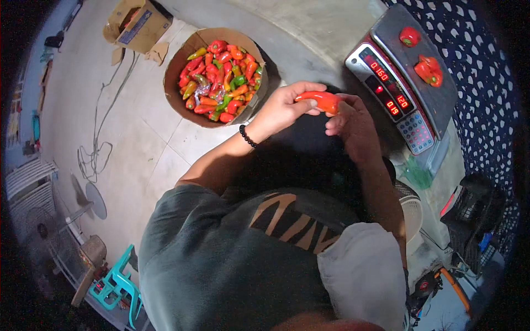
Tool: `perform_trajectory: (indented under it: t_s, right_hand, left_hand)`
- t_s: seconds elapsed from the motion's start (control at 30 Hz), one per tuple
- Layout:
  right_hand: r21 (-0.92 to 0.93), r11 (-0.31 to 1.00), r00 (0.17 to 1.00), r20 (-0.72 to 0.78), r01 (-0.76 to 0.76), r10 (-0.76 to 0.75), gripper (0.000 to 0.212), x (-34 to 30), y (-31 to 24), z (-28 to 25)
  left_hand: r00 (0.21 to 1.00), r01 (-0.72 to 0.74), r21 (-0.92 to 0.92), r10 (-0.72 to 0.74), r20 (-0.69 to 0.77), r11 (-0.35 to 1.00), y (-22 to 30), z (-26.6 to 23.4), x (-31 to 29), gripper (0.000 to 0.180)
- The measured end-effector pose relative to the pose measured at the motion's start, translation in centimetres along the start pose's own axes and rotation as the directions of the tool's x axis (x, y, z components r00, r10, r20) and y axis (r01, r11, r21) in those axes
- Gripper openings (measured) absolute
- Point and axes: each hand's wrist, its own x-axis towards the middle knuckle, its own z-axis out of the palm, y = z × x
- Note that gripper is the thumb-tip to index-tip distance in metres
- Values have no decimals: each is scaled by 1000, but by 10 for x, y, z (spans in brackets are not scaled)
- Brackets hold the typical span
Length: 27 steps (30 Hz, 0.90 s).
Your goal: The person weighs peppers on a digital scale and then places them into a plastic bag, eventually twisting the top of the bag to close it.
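Red pepper (327, 102), one: glossy and curved, raised between the two hands, in the space between the large cardboard box and the scale.

Left hand (284, 107), one: thumb and forefinger closed in a pinch on the pepper's left end, the forefinger along the far side, the thumb on the near side. Black beaded bracelet (248, 136), one, at its wrist.

Right hand (358, 124), one: thumb and fingers drawn together on the pepper's right end, the hand mostly curled.

Large cardboard box (175, 96), one: many-sided, open at the top, beyond the left forearm. Contents: mixed peppers (223, 74), red, orange, yellow and green, heaped and overlapping; probably several dozen, though the lower layers are hidden.

Scale (395, 25), one: to the right of the hands, with lit red figures and one keypad (415, 132). On its metal plate, two peppers, apart: one small round red pepper (409, 36) and one larger, lobed orange-red pepper (429, 71).

Small cardboard box (146, 27), one: open, on the floor at upper left.

Patterned cloth (480, 83), one: dark blue with white shapes, beyond the scale.

Turquoise plastic stool (130, 287), one: lower left.
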Motion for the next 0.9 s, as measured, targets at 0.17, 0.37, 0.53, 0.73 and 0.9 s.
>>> perform_trajectory:
  t_s: [0.17, 0.37, 0.53, 0.73, 0.9]
  right_hand:
    - [47, 999, 994, 109, 14, -19, 33, -4, 1, 15]
    - [-98, 983, 984, 106, 154, -144, 35, -10, 15, 14]
    - [-56, 982, 982, 69, 179, -175, 31, -25, 10, -6]
    - [-5, 995, 976, 193, -97, 97, 30, -39, 18, -6]
    - [144, 971, 925, 359, -189, 127, 36, -30, 35, -7]
  left_hand:
    - [998, 30, 334, -9, -67, 942, 16, 0, -13, 26]
    - [999, -34, 289, 45, -30, 957, 5, 8, -28, 28]
    - [999, -12, -67, 10, -35, 998, -3, 9, -37, 28]
    - [990, -104, 262, 126, -66, 959, -8, 6, -33, 20]
    - [997, 2, -76, -7, -70, 997, -17, -10, -28, 22]
